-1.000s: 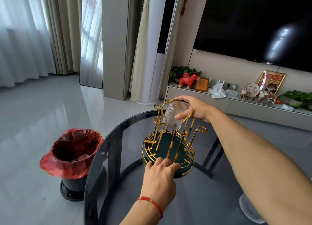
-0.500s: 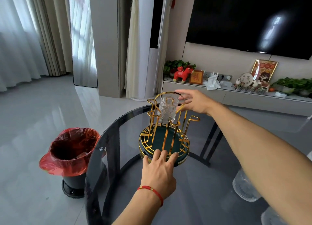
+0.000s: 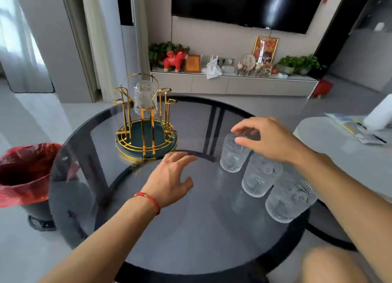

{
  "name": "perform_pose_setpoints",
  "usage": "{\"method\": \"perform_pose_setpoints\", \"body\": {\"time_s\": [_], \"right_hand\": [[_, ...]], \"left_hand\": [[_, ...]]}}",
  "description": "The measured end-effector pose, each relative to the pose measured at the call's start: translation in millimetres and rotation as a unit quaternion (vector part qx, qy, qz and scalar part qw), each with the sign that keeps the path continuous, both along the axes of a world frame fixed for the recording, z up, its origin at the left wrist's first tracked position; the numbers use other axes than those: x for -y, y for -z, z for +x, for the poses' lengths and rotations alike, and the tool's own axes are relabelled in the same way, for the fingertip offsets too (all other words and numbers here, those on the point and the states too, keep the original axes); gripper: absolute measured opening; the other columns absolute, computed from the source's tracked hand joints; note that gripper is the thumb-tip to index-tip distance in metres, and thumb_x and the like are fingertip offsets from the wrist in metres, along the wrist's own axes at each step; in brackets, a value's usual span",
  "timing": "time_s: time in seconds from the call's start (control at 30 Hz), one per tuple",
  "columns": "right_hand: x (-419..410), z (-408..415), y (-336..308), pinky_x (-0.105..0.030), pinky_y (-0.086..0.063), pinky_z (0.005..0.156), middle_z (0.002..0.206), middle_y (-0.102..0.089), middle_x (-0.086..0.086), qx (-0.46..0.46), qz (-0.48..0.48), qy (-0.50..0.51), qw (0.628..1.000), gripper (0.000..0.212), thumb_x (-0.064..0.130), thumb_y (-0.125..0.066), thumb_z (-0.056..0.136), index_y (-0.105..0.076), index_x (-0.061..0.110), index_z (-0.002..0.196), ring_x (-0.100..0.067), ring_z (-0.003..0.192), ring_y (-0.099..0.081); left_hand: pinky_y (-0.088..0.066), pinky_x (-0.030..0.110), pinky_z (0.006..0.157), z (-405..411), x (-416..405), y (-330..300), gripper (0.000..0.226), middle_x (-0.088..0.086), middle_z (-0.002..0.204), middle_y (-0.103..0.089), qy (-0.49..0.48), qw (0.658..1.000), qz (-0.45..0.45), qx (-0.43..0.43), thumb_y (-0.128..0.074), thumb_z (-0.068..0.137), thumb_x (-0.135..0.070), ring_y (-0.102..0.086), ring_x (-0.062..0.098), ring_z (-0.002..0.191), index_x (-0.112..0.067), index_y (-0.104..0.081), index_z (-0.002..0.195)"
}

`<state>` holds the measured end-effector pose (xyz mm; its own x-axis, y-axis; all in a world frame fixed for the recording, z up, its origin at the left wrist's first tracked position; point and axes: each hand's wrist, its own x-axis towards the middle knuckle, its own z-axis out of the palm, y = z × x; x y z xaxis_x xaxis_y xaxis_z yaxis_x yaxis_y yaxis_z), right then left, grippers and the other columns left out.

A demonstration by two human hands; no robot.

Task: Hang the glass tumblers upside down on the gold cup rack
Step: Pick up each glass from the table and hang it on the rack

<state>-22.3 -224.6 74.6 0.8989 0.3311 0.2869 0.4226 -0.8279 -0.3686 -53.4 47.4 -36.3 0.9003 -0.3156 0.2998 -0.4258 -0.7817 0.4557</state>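
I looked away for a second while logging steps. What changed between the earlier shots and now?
The right hand let go of the hung tumbler and moved right, onto the rim of the nearest standing tumbler. The left hand came off the gold rack and hovers open above the table. The rack and its one upside-down glass stayed put.

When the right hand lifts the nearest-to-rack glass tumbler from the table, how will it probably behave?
The tumbler looks like rigid glass, so probably fragile if knocked against the neighbouring tumbler standing close beside it. Its embossed surface likely helps the right hand grip. It stands on a smooth glass table, so it may slide when pushed.
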Motion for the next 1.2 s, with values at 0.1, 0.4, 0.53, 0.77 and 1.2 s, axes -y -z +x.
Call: {"method": "perform_pose_setpoints", "body": {"time_s": [0.1, 0.4, 0.53, 0.77, 1.2], "right_hand": [[25.0, -52.1, 26.4, -0.037, -0.056, 0.094, 0.104, -0.078, 0.007, 0.083, 0.068, 0.085, 0.991, 0.017, 0.023, -0.075, 0.09, -0.079, 0.021, 0.106, -0.012, 0.098, -0.071], [62.1, -135.3, 73.5, -0.05, -0.048, 0.097, 0.122, -0.061, -0.006, 0.06, 0.077, 0.331, 0.939, 0.066, 0.065, -0.069, 0.073, -0.06, 0.021, 0.122, -0.034, 0.114, -0.057], [58.8, -142.0, 93.4, -0.045, -0.053, 0.087, 0.126, -0.062, -0.012, -0.007, 0.054, 0.323, 0.945, 0.087, 0.073, -0.071, 0.069, -0.042, 0.02, 0.132, -0.037, 0.113, -0.064], [61.7, -146.4, 91.2, -0.037, -0.048, 0.079, 0.123, -0.072, -0.007, 0.021, 0.114, 0.289, 0.95, 0.089, 0.069, -0.078, 0.06, -0.032, 0.035, 0.128, -0.033, 0.107, -0.071], [-19.0, -118.1, 75.6, -0.019, -0.052, 0.099, 0.138, -0.064, 0.012, -0.145, 0.42, 0.002, 0.896, 0.068, 0.059, -0.073, 0.083, -0.047, 0.036, 0.142, 0.0, 0.124, -0.063]], "left_hand": [[-0.033, 0.023, 0.111, -22.1, 31.2, -0.8, 0.058, 0.0, 0.143, -0.058, 0.05, 0.998, -0.025, -0.009, -0.069, 0.085, -0.022, -0.046, 0.02, 0.134, -0.024, -0.056, 0.141], [-0.044, 0.033, 0.109, -65.2, 72.8, 3.4, 0.057, -0.002, 0.139, -0.06, 0.079, 0.994, -0.076, -0.029, -0.069, 0.086, -0.019, -0.051, 0.019, 0.129, -0.028, -0.055, 0.141], [-0.05, 0.038, 0.104, -71.3, 80.6, 6.9, 0.052, -0.005, 0.132, -0.062, 0.078, 0.993, -0.081, -0.035, -0.069, 0.088, -0.021, -0.054, 0.017, 0.122, -0.031, -0.057, 0.138], [-0.054, 0.035, 0.096, -77.3, 83.2, 5.8, 0.052, -0.011, 0.128, -0.065, 0.112, 0.984, -0.129, -0.053, -0.071, 0.084, -0.014, -0.057, 0.01, 0.118, -0.031, -0.062, 0.132], [-0.056, 0.023, 0.092, -54.2, 47.1, -33.0, 0.076, -0.012, 0.112, -0.072, 0.074, 0.935, -0.331, -0.106, -0.093, 0.056, -0.043, -0.068, 0.004, 0.107, -0.032, -0.055, 0.122]]}}
